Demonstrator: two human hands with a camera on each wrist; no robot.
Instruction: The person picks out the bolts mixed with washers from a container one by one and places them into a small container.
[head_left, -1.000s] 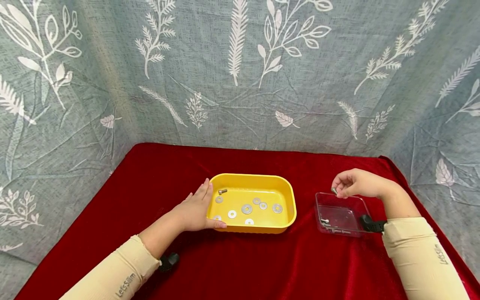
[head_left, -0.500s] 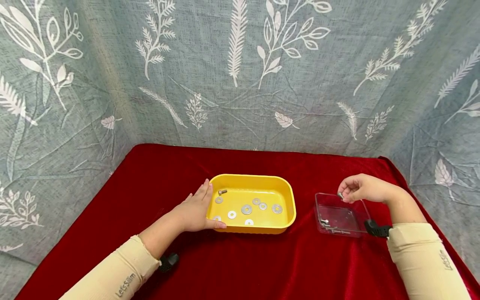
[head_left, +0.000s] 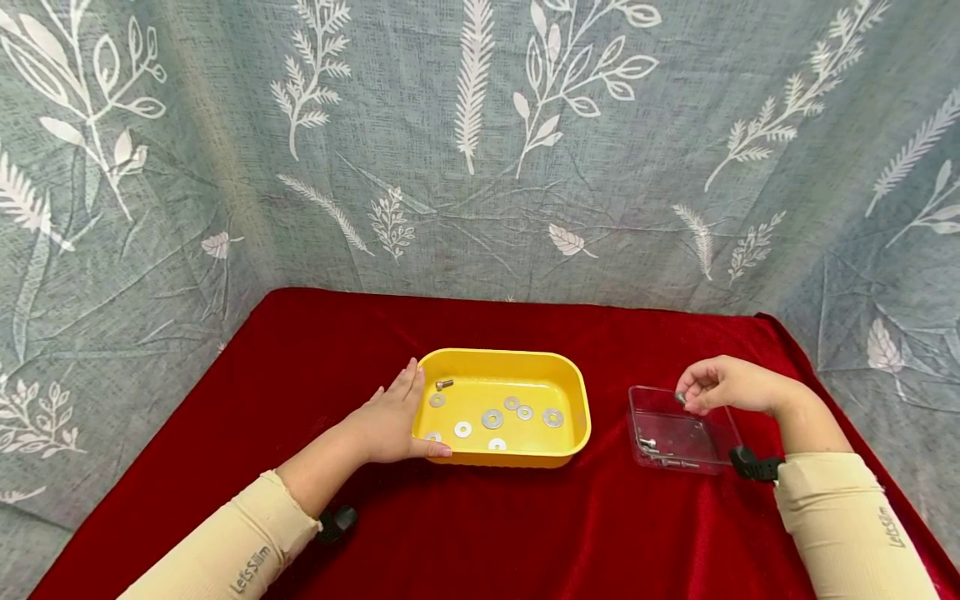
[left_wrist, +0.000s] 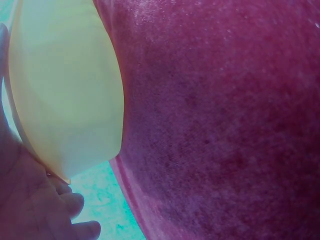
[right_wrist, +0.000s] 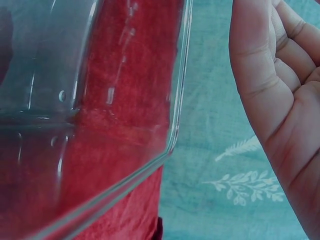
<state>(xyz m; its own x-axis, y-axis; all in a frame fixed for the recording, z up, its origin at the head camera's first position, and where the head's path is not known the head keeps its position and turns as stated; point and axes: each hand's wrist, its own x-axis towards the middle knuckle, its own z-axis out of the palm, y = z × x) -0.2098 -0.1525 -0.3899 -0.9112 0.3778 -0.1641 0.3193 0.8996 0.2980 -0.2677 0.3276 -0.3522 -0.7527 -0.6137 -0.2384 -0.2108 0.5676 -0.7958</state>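
Note:
My left hand (head_left: 386, 421) rests against the left end of a yellow plastic tub (head_left: 581, 408), thumb along the near rim and straight fingers along the left side. In the left wrist view the tub's outer wall (left_wrist: 70, 90) fills the upper left. Inside the tub lie several flat metal washers (head_left: 492, 419) and one small bolt (head_left: 445, 384). Between thumb and fingertips, my right hand (head_left: 731, 385) pinches a small bolt (head_left: 681, 398) above the back of a clear plastic box (head_left: 647, 388). Several more bolts (head_left: 649, 446) lie in that box. The right wrist view cuts off the fingertips.
Dark red cloth (head_left: 517, 525) covers the table, and the clear box stands a short way right of the tub. A grey-green leaf-patterned curtain (head_left: 420, 150) closes off the back and sides. Black bands (head_left: 753, 463) sit on both wrists.
My right hand, with the bolt between its fingers, has moved slightly right and towards me, lower over the back of the clear box. The left hand has stayed on the tub.

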